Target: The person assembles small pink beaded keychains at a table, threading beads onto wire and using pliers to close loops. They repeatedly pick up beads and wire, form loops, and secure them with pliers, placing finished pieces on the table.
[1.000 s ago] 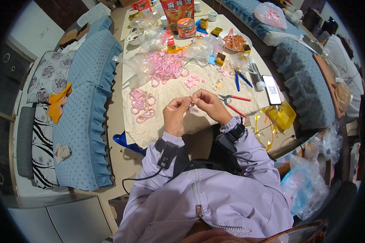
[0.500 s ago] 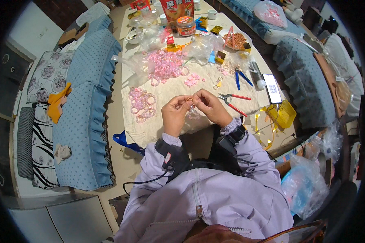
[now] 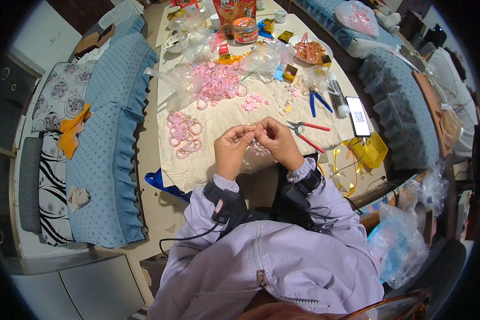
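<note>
My left hand (image 3: 231, 150) and my right hand (image 3: 279, 142) meet above the near part of the cloth-covered table, their fingertips pinched together. A pink and clear beaded bracelet (image 3: 258, 150) hangs just below the fingertips. Something small and gold-coloured shows at the fingers, too fine to make out. Left of my hands lies a group of finished-looking pink bead bracelets (image 3: 181, 133). Beyond them is a large heap of pink beads (image 3: 216, 81), with a small pile of pink beads (image 3: 253, 102) nearer me. Red-handled pliers (image 3: 309, 133) lie open to the right of my right hand.
Blue-handled pliers (image 3: 319, 101), a lit phone (image 3: 358, 117) and a yellow basket (image 3: 376, 151) are on the right. Clear plastic bags (image 3: 264, 61), an orange-lidded jar (image 3: 245, 30) and a plate of brown pieces (image 3: 310, 52) stand farther back. Blue-covered sofas (image 3: 109, 154) flank the table.
The hands stay pinched together in nearly the same place, with the fingers slightly shifted. The hanging bracelet has moved slightly up and right. The whole view has tilted a little.
</note>
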`<act>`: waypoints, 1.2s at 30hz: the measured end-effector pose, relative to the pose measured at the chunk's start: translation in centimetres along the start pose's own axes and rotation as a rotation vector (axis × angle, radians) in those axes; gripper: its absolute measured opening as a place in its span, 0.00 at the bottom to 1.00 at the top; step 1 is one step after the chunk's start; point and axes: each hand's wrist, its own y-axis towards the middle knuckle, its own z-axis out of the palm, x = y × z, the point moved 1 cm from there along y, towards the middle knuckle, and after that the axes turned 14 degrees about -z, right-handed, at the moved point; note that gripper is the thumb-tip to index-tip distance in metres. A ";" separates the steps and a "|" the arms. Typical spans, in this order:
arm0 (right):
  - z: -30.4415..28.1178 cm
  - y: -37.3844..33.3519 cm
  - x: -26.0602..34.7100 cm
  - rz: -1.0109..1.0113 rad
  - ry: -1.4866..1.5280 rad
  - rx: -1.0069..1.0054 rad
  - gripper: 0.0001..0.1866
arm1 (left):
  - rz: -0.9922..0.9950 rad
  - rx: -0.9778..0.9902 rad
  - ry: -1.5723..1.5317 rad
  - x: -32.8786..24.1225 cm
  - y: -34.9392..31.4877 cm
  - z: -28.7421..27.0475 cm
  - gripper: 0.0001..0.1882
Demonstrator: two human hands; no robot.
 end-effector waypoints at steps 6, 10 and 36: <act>0.5 0.3 -0.5 -0.015 0.112 0.009 0.07 | 0.036 0.049 -0.063 0.2 0.1 0.1 0.08; 0.7 0.2 -0.4 0.117 0.288 -0.004 0.07 | 0.047 0.056 -0.143 0.6 0.1 0.3 0.08; 0.3 1.5 2.3 -0.158 -0.240 0.116 0.07 | -0.023 0.093 0.130 -3.4 0.4 -1.6 0.08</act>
